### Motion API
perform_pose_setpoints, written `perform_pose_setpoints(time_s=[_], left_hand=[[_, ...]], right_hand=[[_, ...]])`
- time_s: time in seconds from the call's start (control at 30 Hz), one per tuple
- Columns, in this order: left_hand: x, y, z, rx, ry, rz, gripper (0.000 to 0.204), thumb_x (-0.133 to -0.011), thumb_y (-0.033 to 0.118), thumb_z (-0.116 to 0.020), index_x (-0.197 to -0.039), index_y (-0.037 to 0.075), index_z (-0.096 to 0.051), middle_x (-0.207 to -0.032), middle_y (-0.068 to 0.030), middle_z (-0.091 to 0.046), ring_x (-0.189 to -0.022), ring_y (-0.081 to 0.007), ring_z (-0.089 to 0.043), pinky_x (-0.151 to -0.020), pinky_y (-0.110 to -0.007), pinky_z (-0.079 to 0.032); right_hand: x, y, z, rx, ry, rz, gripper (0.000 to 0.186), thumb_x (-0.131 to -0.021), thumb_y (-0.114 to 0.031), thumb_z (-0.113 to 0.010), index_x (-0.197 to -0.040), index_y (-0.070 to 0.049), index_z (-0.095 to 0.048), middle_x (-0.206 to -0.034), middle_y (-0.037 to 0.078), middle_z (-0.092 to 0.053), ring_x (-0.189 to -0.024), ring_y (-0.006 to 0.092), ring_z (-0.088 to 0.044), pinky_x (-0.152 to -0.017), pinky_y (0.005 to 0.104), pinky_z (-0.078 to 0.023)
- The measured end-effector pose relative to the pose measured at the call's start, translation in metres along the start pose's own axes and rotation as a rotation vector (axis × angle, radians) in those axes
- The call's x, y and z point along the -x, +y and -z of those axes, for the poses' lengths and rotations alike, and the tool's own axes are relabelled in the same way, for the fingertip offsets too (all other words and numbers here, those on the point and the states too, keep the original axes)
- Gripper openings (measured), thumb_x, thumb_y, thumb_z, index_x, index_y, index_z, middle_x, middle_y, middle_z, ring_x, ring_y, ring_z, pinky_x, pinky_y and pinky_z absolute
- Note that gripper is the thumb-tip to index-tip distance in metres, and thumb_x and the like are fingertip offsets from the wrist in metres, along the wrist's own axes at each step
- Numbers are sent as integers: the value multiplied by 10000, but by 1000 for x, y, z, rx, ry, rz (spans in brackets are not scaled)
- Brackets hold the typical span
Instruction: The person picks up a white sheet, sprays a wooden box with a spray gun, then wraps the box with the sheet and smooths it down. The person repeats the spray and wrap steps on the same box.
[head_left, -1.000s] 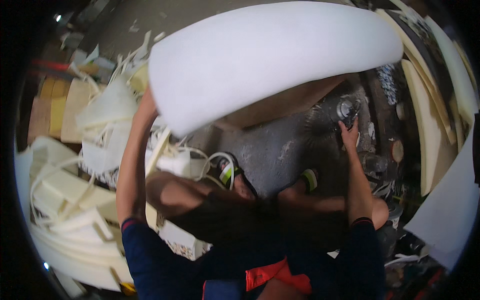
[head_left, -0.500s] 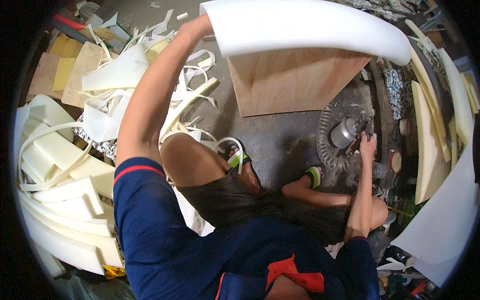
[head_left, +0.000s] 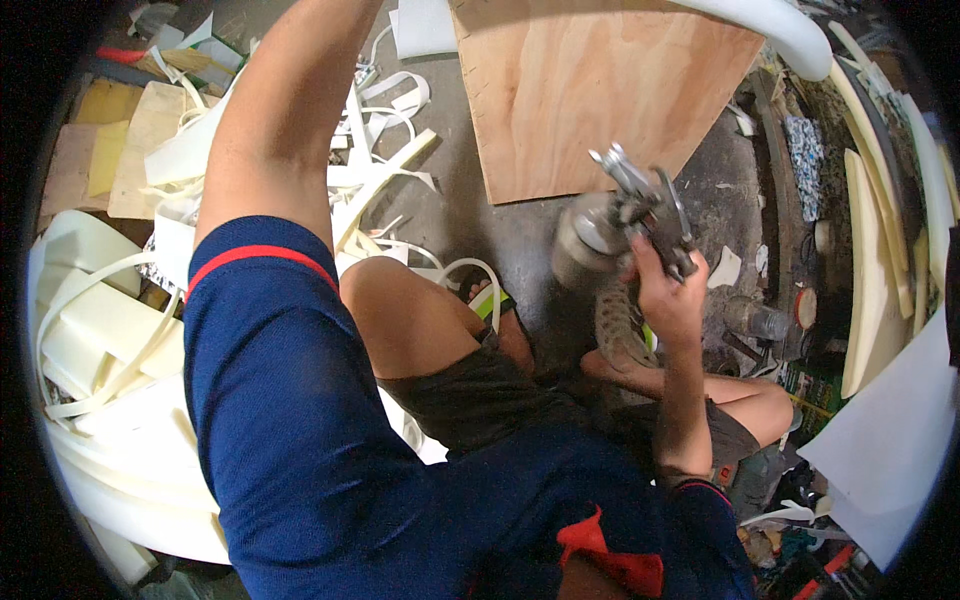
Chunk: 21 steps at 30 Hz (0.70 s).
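My right hand is wrapped around the grip of a metal spray gun, raised off the floor in front of the plywood. A grey metal cup hangs from the gun, and a clear coiled air hose trails below it. My left arm stretches up past the top edge, so the left hand is out of the picture. Ahead stands a plywood panel, its top cut off by the picture edge. A white foam sheet curves out at its upper right corner.
Foam offcuts and strips are heaped to my left, along with stacked cream foam pieces. On the right lean long foam slabs and a white sheet. A clear jar lies near my right knee.
My right hand has lifted the spray gun from the floor, up and leftward toward the plywood. My left hand has gone out at the top, and the white foam has shifted up, baring more plywood.
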<state>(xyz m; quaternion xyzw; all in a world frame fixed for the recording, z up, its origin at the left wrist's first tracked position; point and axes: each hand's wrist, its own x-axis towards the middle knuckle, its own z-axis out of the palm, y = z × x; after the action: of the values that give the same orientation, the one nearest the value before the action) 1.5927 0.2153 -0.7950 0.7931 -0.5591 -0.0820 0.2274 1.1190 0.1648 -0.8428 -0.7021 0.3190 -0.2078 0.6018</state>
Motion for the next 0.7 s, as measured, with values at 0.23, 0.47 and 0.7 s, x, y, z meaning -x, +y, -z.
perform_pose_setpoints(time_s=[0.23,0.47,0.7], left_hand=[[-8,-12,8,43,4,-9,423,-882,252,-660,-1212,-11,-623,-1187,-133,-656,-1058,-207,-594,-926,-376,-480],[-16,-24,14,73,5,-9,421,-889,247,-660,-1223,-6,-620,-1192,-125,-654,-1056,-203,-597,-922,-370,-484],[-26,-33,18,103,2,-3,420,-895,242,-660,-1235,-1,-616,-1197,-117,-653,-1054,-199,-599,-918,-364,-489]], right_hand=[[-42,-54,-78,-58,-103,203,371,-928,-222,-682,-1187,25,-586,-843,40,-649,-771,97,-584,-700,266,-486],[-72,-70,-101,-75,-103,268,515,-917,-442,-665,-1102,37,-635,-752,54,-623,-714,116,-565,-675,287,-489],[-70,-68,-92,-12,67,296,426,-946,-428,-635,-922,-3,-668,-653,-23,-546,-555,50,-462,-497,222,-346]])
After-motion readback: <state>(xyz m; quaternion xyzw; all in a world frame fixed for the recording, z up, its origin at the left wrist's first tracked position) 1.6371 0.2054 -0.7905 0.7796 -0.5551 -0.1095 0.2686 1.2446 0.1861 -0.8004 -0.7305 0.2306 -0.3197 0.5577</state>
